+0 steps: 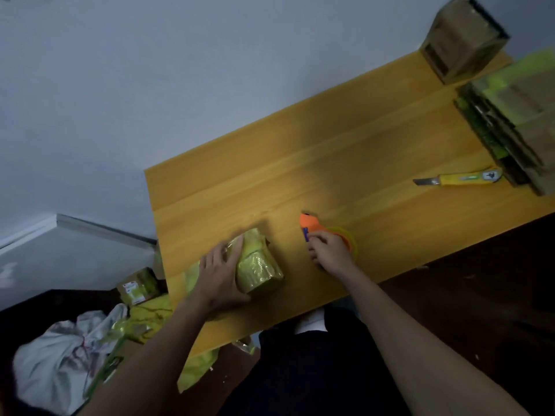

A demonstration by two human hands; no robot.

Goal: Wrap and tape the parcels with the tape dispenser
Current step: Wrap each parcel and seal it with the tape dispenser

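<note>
Two hands work: left hand (220, 273) lies flat on the parcel (258, 265); right hand (329, 250), beside the parcel, grips the tape dispenser (313, 226).

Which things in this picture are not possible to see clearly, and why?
- Parcel, head view: the left hand covers its left side, so the wrapping there is hidden.
- Tape dispenser: the right hand hides its handle and most of the roll.
- Stack of boxes: cut off by the right edge and blurred.
- Knife: its label is too small to read.

Bare forearms; dark trousers (315, 370); white sock (312, 321)
</note>
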